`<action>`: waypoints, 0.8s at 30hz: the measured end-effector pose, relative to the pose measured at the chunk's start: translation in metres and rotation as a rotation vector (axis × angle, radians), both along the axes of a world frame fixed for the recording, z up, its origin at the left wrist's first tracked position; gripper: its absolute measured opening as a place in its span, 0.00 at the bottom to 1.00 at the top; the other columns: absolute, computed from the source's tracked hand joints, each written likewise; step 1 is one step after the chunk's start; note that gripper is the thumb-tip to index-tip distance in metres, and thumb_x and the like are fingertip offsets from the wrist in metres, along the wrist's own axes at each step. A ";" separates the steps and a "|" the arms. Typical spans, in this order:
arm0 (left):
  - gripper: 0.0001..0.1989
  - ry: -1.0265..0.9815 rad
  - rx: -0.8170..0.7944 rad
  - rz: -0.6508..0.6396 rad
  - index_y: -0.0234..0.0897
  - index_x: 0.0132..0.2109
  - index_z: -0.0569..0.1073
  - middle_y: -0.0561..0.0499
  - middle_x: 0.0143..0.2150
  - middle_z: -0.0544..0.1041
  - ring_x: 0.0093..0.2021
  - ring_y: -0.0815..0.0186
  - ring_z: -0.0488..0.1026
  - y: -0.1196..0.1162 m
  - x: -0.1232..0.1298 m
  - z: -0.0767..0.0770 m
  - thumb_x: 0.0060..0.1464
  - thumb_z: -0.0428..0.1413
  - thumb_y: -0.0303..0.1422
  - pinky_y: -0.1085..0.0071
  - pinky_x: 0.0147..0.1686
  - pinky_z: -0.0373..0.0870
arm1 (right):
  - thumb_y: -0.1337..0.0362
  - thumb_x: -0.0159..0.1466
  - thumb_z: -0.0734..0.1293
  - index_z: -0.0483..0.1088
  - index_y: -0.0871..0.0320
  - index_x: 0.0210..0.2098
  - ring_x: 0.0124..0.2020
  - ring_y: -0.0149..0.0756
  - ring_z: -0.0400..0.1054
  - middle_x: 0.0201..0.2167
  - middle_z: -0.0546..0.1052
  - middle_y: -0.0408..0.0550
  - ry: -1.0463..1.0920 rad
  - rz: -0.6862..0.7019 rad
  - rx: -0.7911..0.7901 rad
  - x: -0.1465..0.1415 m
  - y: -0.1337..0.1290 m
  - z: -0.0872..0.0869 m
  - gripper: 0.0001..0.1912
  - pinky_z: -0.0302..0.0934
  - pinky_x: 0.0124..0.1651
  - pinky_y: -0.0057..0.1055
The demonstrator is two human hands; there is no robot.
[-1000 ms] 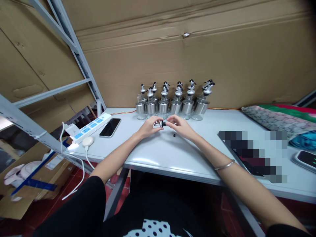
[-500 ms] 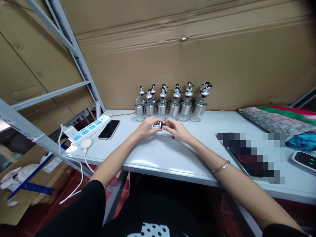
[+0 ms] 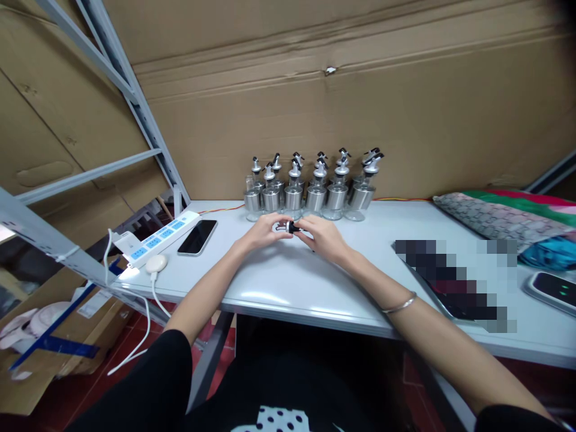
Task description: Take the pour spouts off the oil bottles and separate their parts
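Between my hands, just above the grey-white table, is a small silver and black pourer spout (image 3: pixel 288 227) lying sideways. My left hand (image 3: pixel 266 231) grips its silver end between thumb and fingers. The fingers of my right hand (image 3: pixel 320 235) are closed on its black end. Behind my hands stand two rows of glass bottles with metal sleeves (image 3: pixel 316 195), most topped with silver and black spouts. The front-left bottle (image 3: pixel 252 201) has a bare glass neck with no spout.
A phone (image 3: pixel 198 237), a white power strip (image 3: pixel 164 239) and a round white charger (image 3: pixel 156 264) lie on the left. To the right are a pixelated flat item (image 3: pixel 443 282), a patterned bag (image 3: pixel 504 222) and a white device (image 3: pixel 555 291). Cardboard (image 3: pixel 270 108) stands behind.
The camera view has shifted slightly. The dark tip below my right fingers now shows less. Both hands remain at the pourer spout.
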State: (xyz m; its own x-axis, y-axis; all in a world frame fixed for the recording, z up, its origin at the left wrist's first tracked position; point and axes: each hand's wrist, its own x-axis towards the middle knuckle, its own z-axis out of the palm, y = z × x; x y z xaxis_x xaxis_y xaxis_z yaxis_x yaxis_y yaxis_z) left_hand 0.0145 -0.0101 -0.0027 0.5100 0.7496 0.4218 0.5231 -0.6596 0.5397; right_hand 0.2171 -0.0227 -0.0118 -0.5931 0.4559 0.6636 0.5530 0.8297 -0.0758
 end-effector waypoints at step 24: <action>0.19 -0.157 0.054 0.016 0.33 0.45 0.74 0.45 0.43 0.77 0.41 0.64 0.72 -0.005 0.002 -0.007 0.45 0.63 0.37 0.68 0.45 0.66 | 0.58 0.59 0.65 0.67 0.58 0.36 0.32 0.36 0.71 0.32 0.76 0.49 0.422 0.030 -0.469 -0.002 -0.003 0.000 0.10 0.66 0.34 0.33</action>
